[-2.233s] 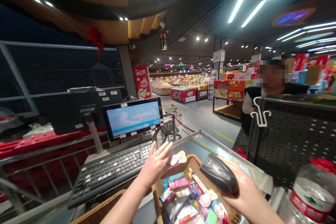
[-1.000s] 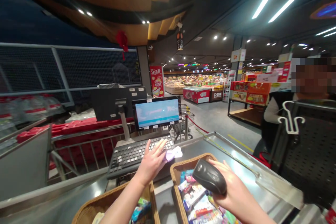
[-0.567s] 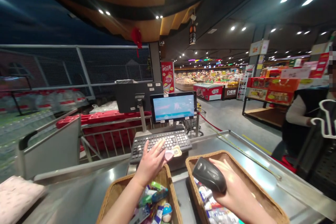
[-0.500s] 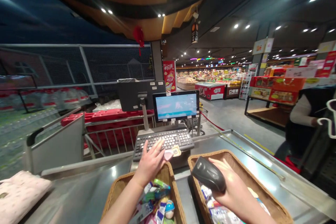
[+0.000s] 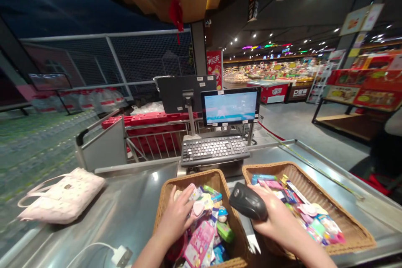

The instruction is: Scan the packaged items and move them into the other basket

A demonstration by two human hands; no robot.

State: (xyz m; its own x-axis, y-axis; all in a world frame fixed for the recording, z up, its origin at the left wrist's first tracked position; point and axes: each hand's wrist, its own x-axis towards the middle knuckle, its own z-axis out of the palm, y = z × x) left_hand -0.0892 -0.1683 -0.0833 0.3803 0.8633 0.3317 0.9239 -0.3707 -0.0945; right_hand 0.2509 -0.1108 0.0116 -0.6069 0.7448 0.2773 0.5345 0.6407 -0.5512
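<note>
My left hand (image 5: 176,217) reaches down into the left wicker basket (image 5: 163,197) and lies among its small packets, fingers on a pale pink and yellow candy packet (image 5: 201,206). My right hand (image 5: 276,220) grips a black barcode scanner (image 5: 248,206), held between the two baskets with its head pointing left. The right wicker basket (image 5: 351,226) holds several colourful snack packets (image 5: 301,207).
A keyboard (image 5: 215,150) and lit screen (image 5: 230,106) stand behind the baskets on the steel counter (image 5: 125,213). A pale pink handbag (image 5: 63,194) lies at the left, a white charger cable (image 5: 121,255) near the front. A person's dark sleeve shows at far right.
My left hand has dropped from above the keyboard into the left basket with the small packet. The view has tilted down and turned left. The scanner stays in my right hand.
</note>
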